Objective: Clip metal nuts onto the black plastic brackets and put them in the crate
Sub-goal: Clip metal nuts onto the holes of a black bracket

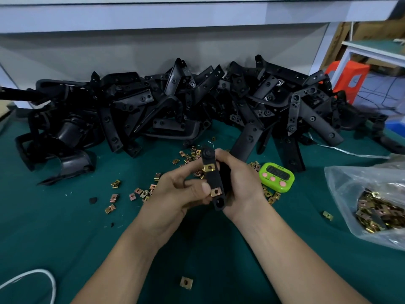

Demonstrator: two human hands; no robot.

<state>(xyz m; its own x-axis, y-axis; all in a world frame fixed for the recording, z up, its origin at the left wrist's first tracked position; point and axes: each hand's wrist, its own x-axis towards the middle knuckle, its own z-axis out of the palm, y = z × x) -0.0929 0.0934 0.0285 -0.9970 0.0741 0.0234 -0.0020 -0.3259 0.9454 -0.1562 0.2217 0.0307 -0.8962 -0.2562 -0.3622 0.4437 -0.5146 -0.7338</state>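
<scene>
Both hands hold one black plastic bracket (214,181) upright over the green table. Two brass clip nuts sit on its edge, one near the top (209,167) and one low down (216,191). My left hand (177,189) grips the bracket from the left, its thumb pressing beside the lower nut. My right hand (238,183) wraps round the bracket from the right and behind. Loose metal nuts (140,191) lie scattered on the table around the hands. A large heap of black brackets (197,102) stretches across the back. No crate is in view.
A green timer (276,177) stands just right of the hands. A clear plastic bag of nuts (372,205) lies at the right edge. One nut (186,282) lies near the front between my forearms. A white cable (32,279) curls at the lower left.
</scene>
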